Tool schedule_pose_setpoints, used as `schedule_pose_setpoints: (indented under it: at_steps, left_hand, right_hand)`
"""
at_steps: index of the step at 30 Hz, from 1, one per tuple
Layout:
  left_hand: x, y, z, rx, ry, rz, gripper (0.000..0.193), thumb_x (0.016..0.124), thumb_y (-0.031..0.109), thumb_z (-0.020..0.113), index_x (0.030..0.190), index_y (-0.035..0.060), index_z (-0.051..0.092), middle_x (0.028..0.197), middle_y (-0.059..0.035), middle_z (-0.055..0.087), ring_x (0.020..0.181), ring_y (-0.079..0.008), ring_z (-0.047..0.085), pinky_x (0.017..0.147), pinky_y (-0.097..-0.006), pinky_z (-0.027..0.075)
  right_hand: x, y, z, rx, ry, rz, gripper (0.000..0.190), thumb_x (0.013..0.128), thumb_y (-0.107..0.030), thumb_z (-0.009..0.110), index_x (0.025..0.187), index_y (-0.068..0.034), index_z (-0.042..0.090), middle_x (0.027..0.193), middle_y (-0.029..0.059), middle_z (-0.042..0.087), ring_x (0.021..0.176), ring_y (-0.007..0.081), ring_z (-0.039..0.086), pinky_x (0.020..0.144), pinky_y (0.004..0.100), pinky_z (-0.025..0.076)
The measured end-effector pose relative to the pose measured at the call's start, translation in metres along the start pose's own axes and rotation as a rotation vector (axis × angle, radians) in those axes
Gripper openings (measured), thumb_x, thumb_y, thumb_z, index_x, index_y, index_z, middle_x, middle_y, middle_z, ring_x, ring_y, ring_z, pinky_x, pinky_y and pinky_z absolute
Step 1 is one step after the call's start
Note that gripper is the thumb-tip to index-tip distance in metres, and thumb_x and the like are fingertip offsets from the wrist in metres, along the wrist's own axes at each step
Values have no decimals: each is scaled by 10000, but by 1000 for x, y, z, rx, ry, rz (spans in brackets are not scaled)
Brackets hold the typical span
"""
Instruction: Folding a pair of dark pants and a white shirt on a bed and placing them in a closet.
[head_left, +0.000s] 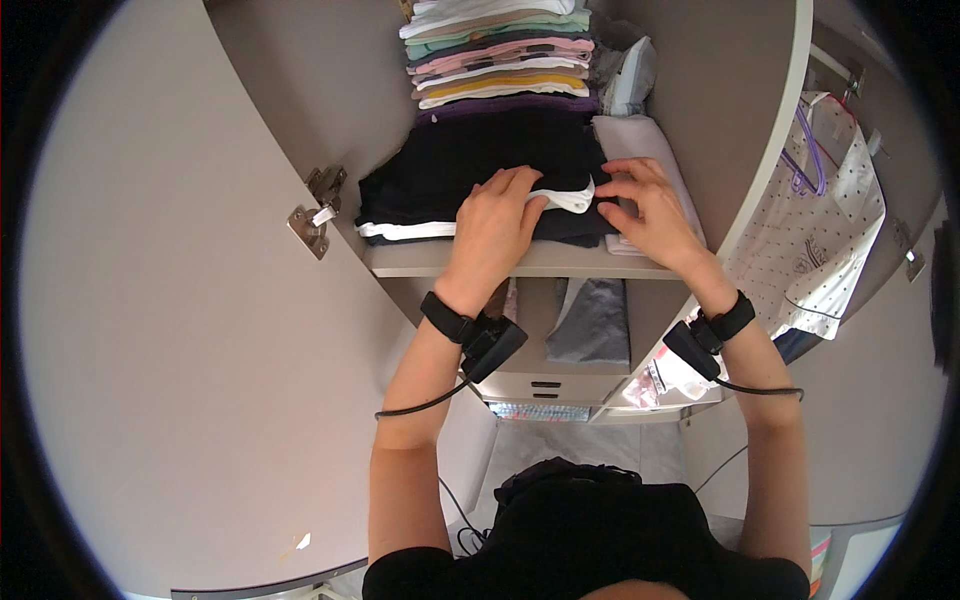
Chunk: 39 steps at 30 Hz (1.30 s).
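Observation:
On a wardrobe shelf (405, 261) lies a stack of folded cloth, with a black garment (480, 154) on top, a white folded garment (574, 200) under it and dark cloth below. My left hand (495, 214) rests over the stack's front edge, its thumb by the white cloth; whether it grips the cloth is unclear. At the stack's right front corner, my right hand (649, 210) has its fingers curved and spread near the white cloth's raised end. A pale folded cloth (637, 142) lies beside the stack, partly beneath my right hand.
Behind stands a pile of folded coloured garments (502, 56), beside a plastic-wrapped item (630, 79). An open door (187, 315) with a metal hinge (319, 217) is at left. Grey cloth (592, 322) lies on the lower shelf. A dotted garment (810, 232) hangs at right near a purple hanger (810, 161).

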<state>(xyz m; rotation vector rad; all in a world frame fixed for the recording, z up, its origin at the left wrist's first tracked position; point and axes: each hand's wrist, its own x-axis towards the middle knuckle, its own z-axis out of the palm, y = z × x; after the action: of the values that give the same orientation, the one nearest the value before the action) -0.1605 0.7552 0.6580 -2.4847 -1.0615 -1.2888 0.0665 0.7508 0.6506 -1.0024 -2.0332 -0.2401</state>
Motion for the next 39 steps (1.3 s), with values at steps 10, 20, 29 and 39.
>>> schedule_pose_setpoints:
  at_steps: [10,20,29,39]
  left_hand:
    - [-5,0,1,-78,123,-80,252,808,115,642,1027,9,578,1013,-198,627,876,-385,610,744,-428,487]
    - [-76,16,-24,-77,366,-305,266,732,64,680,992,47,628,1041,-110,574,985,-288,522,863,-376,408]
    - [-70,19,-14,-124,156,-116,267,771,97,665,1023,19,622,1101,-133,604,1026,-327,551,887,-391,428]
    - [-42,33,-2,-197,-100,147,440,823,158,630,1209,-18,514,1296,-171,512,1210,-346,473,998,-430,384]
  right_hand:
    - [51,-18,3,1222,-86,1039,530,896,-365,594,1266,-21,435,920,123,585,826,201,577,711,309,494]
    - [70,12,0,770,-489,888,636,854,-413,638,1355,-115,384,831,23,564,612,77,515,503,215,367]
    - [70,11,40,1459,-138,1023,432,823,-301,707,1137,-47,554,1020,97,617,898,198,593,821,360,505]
    - [99,23,56,1647,-96,1090,157,858,-135,598,965,-21,615,889,80,670,782,197,658,772,351,551]
